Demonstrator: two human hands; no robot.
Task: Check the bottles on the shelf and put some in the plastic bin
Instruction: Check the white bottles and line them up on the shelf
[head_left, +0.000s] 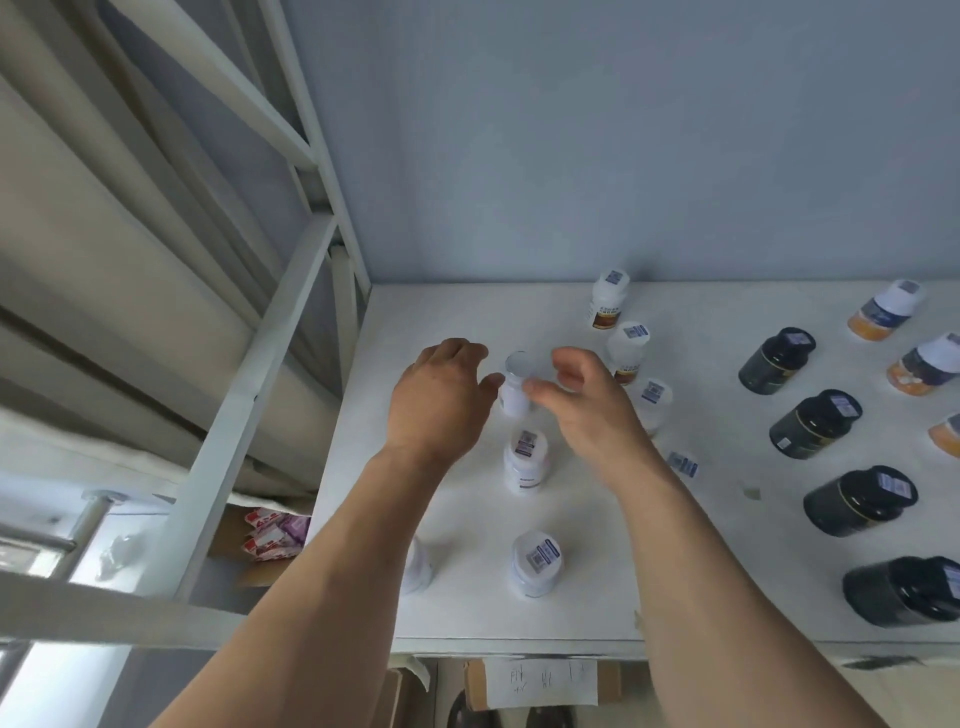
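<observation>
Hands flank a white bottle (514, 387) on the shelf (701, 545): left hand (441, 400) and right hand (582, 400) both loose-fingered, gripping nothing.

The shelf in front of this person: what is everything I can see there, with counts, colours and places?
Shelf: one, white, against a pale blue wall.
Small white bottles: three in a column mid-shelf, the farthest between the hands, then, then; a fourth shows partly behind the left forearm.
White bottles with brown labels: two plainly seen, and; two more behind the right arm, partly hidden.
Dark bottles: four, black, in a line on the right, starting at.
Orange bottles with white caps: three, far right, one, the last cut off.
Paper note: one, white, handwritten, below the shelf edge.
Left hand: fingers relaxed, beside the farthest bottle.
Right hand: fingers loosely curled, holding nothing.
</observation>
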